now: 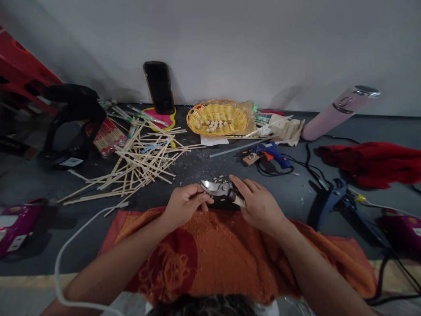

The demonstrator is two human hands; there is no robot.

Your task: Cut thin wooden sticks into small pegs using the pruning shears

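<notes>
My right hand (pixel 261 205) is wrapped round the handles of a pair of pruning shears (pixel 215 188), whose blades point left. My left hand (pixel 182 204) is closed in a pinch right beside the blade tips; whatever sits between its fingers is too small or hidden to make out. Just beyond the shears lie several short cut stick pieces (pixel 221 178) and pale crumbs on the dark table. A loose pile of thin wooden sticks (pixel 141 160) spreads to the left. Under my forearms is an orange towel (pixel 230 250).
A yellow woven basket (pixel 190 125) holds small pale pieces at the back. A phone (pixel 159 87) leans on the wall. To the right are a blue glue gun (pixel 278 156), a pink flask (pixel 335 112), a red cloth (pixel 375 162) and cables. A white cable (pixel 66 245) curves over my left side.
</notes>
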